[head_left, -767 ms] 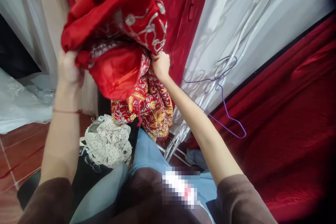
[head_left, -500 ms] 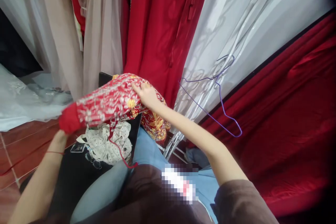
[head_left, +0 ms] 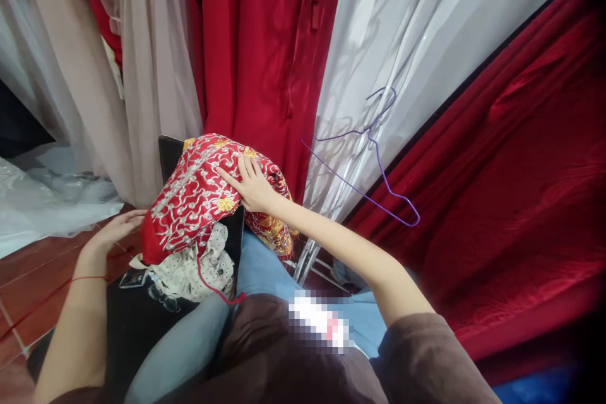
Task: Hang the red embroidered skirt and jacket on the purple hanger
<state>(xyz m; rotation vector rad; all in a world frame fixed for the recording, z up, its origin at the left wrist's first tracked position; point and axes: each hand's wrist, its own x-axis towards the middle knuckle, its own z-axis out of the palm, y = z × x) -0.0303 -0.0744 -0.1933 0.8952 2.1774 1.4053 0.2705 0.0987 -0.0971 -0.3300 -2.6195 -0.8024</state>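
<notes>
A folded red garment with silver and gold embroidery lies on top of a pile on a black seat in front of my knees. My right hand rests flat on its top, fingers spread. Just off the garment's lower left corner hovers my left hand, fingers apart, holding nothing. Under the garment sits a white polka-dot cloth, and a thin red cord hangs from the garment toward my jeans.
A purple wire hanger hangs on a white rack to the right. Red and beige dresses hang behind the pile. Red velvet fabric fills the right. Clear plastic sheeting lies on the reddish floor at left.
The embroidered garment, held high in both hands, came down onto the pile. My left hand let go of its corner. My right hand now lies flat on top.
</notes>
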